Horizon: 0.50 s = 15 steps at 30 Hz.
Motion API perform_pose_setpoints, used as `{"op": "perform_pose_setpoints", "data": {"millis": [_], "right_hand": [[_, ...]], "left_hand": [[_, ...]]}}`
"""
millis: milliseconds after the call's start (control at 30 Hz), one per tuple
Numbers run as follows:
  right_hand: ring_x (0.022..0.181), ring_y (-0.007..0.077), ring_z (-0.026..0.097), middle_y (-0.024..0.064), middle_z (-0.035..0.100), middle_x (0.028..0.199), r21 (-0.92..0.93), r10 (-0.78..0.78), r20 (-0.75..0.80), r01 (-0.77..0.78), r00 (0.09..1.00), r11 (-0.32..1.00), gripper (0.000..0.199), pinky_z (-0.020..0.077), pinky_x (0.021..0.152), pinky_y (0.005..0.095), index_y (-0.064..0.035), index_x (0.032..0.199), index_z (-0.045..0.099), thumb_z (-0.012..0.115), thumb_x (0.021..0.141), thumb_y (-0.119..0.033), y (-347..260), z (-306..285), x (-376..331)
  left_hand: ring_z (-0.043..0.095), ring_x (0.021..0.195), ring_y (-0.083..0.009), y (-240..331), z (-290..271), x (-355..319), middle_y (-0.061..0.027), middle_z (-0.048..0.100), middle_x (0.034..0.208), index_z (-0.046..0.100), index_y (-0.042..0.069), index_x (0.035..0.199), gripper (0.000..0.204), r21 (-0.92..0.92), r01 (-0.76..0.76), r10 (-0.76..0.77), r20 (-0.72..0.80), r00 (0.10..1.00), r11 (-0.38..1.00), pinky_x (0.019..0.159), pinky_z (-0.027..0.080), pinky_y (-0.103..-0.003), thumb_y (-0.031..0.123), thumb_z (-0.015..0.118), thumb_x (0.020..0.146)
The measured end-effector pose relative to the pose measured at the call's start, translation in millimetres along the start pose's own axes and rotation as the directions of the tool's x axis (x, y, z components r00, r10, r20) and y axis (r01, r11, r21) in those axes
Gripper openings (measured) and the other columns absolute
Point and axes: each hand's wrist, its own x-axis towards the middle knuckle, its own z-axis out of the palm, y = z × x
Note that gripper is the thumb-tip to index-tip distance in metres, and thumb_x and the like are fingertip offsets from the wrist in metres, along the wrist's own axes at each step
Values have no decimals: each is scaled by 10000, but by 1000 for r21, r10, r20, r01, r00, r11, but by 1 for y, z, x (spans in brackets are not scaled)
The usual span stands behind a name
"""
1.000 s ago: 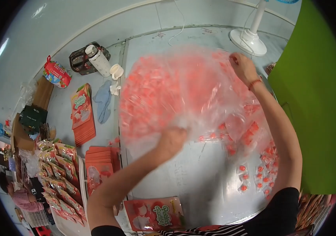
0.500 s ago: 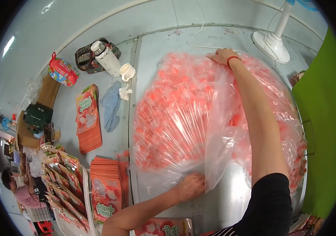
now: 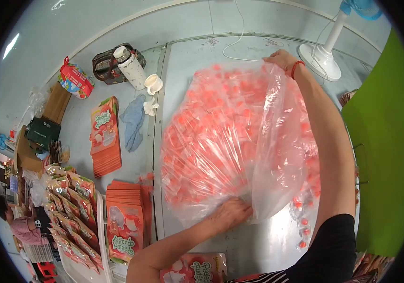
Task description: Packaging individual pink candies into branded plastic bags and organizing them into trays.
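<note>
Item: one large clear bag (image 3: 211,137), full of small red-orange wrapped pieces, lying on the table (image 3: 187,53) in front of us.
Left hand (image 3: 230,213): at the bag's near edge, fingers curled and clamped on the film.
Right hand (image 3: 282,60): at the far edge, fingers closed on the film as we read it, though the tips are partly hidden; a pale fold runs between our two hands.
Loose pieces (image 3: 302,231): a few, beside the bag, near our right forearm.
Also listed: two stacks of flat red pouches (image 3: 125,226), left of the bag; one red pouch (image 3: 192,270) at the near edge.
Step in hand, in our judgement: handling the bag by its loose film.
Next move, we judge, calls for: both edges firmly pinched, the fold controlled, loose pieces undisturbed.
</note>
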Motion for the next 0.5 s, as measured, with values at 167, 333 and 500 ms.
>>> {"op": "perform_pose_setpoints", "data": {"millis": [167,333,500], "right_hand": [[748,171,565,74,642,844,267,-93,28,82,995,960,464,475,650,367,22,952,668,703,780,-408,-25,-37,-45],[663,80,606,21,647,791,629,-90,57,34,994,777,228,472,558,245,-18,875,648,687,853,-242,-53,-57,-100],[678,72,614,-11,630,788,649,-134,57,65,989,758,216,483,564,248,-51,879,640,669,869,-265,-72,-101,-150]], "left_hand": [[595,725,-232,-2,9,7,-82,579,731,597,69,863,145,68,20,-12,-111,994,997,694,467,-360,124,561,734],[618,746,-294,-19,21,23,-119,628,790,617,25,920,163,10,186,-178,-243,953,982,718,483,-408,113,531,812],[604,994,-338,-28,-16,70,-199,619,1098,570,58,1193,460,-250,507,-507,70,859,825,843,489,-409,371,533,857]]}}
